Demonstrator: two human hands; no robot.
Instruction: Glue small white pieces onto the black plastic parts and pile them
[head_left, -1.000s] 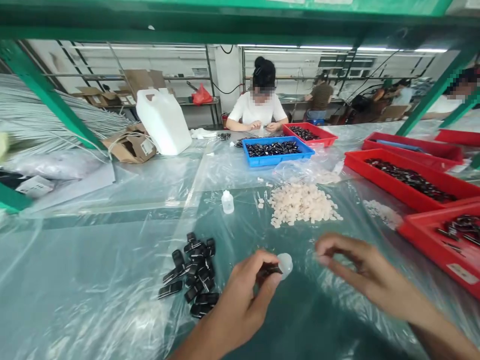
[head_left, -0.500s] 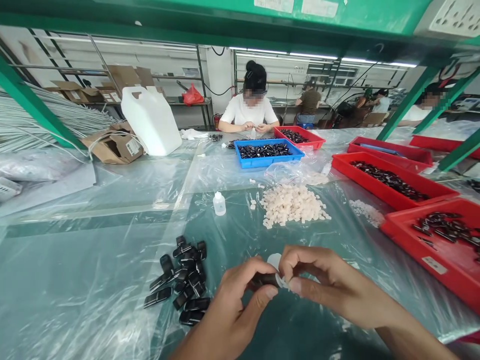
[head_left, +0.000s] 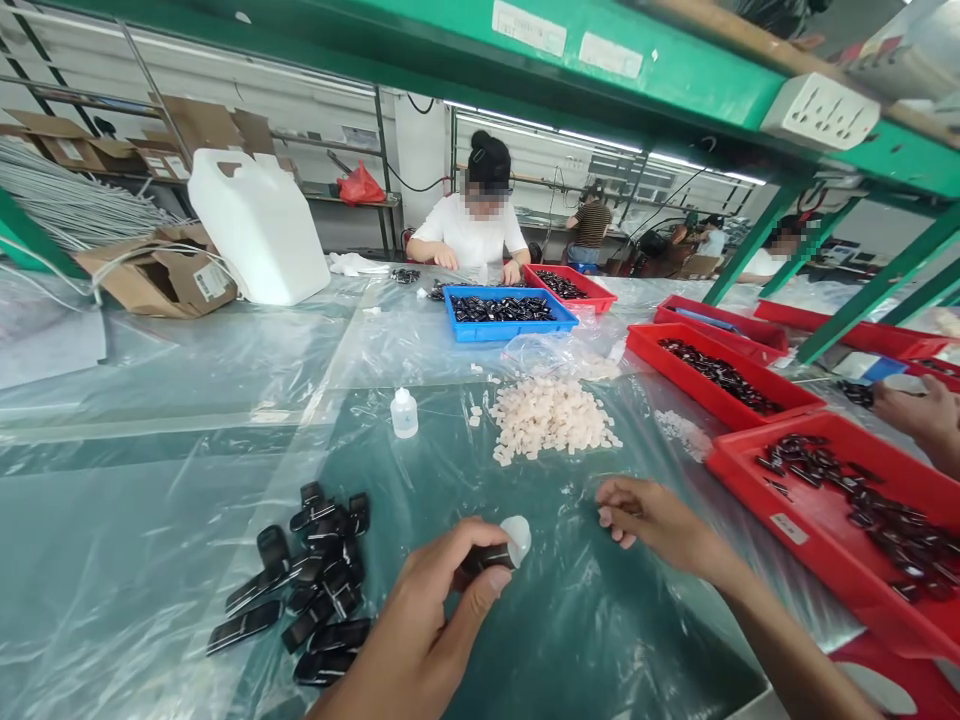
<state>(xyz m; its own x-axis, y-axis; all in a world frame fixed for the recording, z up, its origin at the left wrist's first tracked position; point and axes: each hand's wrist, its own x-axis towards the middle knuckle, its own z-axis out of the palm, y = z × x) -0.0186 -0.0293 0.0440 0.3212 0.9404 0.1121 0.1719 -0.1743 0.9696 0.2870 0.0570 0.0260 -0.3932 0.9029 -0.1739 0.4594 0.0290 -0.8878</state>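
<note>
My left hand (head_left: 442,600) pinches a dark, glossy elongated piece (head_left: 485,560) between thumb and fingers. At the piece's right end is a whitish translucent round disc (head_left: 517,540); how the two are joined is hidden. My right hand (head_left: 649,518) is off to the right, apart from the piece, its fingers curled together over the table. Whether anything small sits in those fingertips cannot be seen. Left of my left hand lies a loose heap of similar black glossy pieces (head_left: 322,575). Beyond my hands is a pile of small cream-coloured pieces (head_left: 553,418).
A small white bottle (head_left: 404,415) stands left of the pile. Red trays (head_left: 806,545) of dark pieces line the right side, where another person's hand (head_left: 919,412) shows. A blue tray (head_left: 514,331) stands ahead, before a co-worker (head_left: 480,225). A green shelf beam (head_left: 450,55) crosses overhead.
My right hand has let go of the dark piece's end and moved right. My left hand keeps the piece, whose round disc now faces me more. The view has turned rightward.
</note>
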